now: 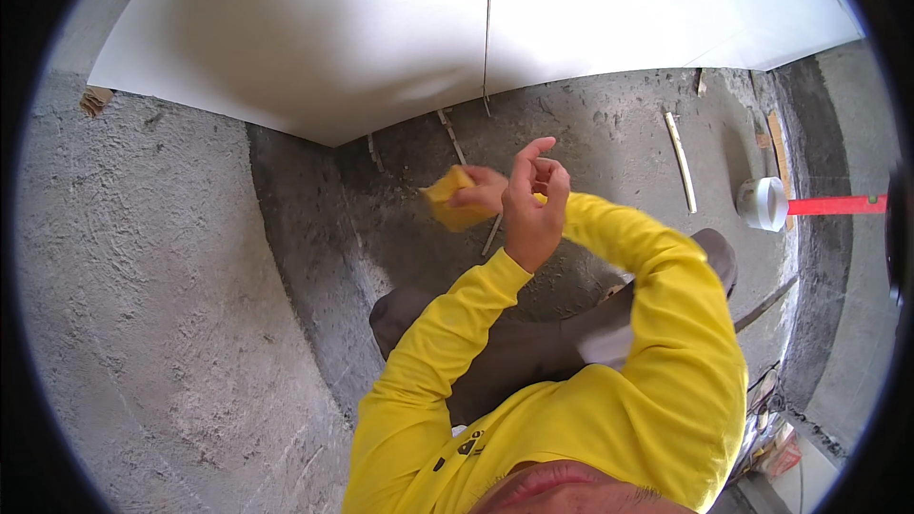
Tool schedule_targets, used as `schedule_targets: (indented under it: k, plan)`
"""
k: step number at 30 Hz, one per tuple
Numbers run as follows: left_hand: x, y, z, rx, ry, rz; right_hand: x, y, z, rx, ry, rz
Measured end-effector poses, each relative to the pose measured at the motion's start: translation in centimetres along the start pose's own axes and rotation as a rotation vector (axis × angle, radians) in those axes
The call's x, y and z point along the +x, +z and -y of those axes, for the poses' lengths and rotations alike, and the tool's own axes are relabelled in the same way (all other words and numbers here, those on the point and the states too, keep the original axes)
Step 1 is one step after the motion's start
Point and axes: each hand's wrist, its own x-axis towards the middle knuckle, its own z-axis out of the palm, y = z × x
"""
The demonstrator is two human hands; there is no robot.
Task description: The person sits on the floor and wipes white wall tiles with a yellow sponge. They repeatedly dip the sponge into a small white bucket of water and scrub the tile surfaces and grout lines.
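Note:
My forearms cross in front of me, both in yellow sleeves. My right hand reaches leftward beyond my left wrist, its fingers closed on a yellow sponge, slightly blurred. The sponge is raised in front of the grey floor, apart from the white panels. My left hand is lifted nearer to me, with loosely bent fingers, some of them apart, and nothing visible in it. Part of my right wrist is hidden behind the left hand.
Tall white panels with a narrow dark joint stand ahead. A white pipe piece lies on the floor. To the right are a white round container and a red level. A rough concrete wall rises at left.

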Motion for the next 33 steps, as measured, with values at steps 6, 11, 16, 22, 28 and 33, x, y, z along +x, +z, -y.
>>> schedule_targets:
  k: [6, 11, 16, 22, 28, 33]
  plan:
    - [1.3, -1.7, 1.0, 0.083, -0.006, -0.174, -4.3, -13.4, 6.3, 0.708, 0.218, -0.188]
    - [1.6, -1.0, 1.4, -0.069, -0.619, -0.193, -10.3, -17.3, 10.4, 0.801, 0.092, -0.479]
    - [1.6, 1.0, 3.8, -0.368, -0.671, 0.04, -12.7, -16.3, 7.4, 0.595, 0.138, -0.245]
    - [3.0, 0.3, 7.6, 0.4, -0.286, -0.001, -12.5, -16.9, 11.8, -0.733, -0.369, -0.405]
    - [3.9, -0.1, 5.0, 0.033, -0.345, -0.036, -8.2, -15.2, 7.3, -0.473, -0.126, -0.206]
    - [5.8, -2.9, 3.6, -0.133, -0.395, -0.345, 1.5, -15.5, 0.7, 1.023, 0.353, -0.503]
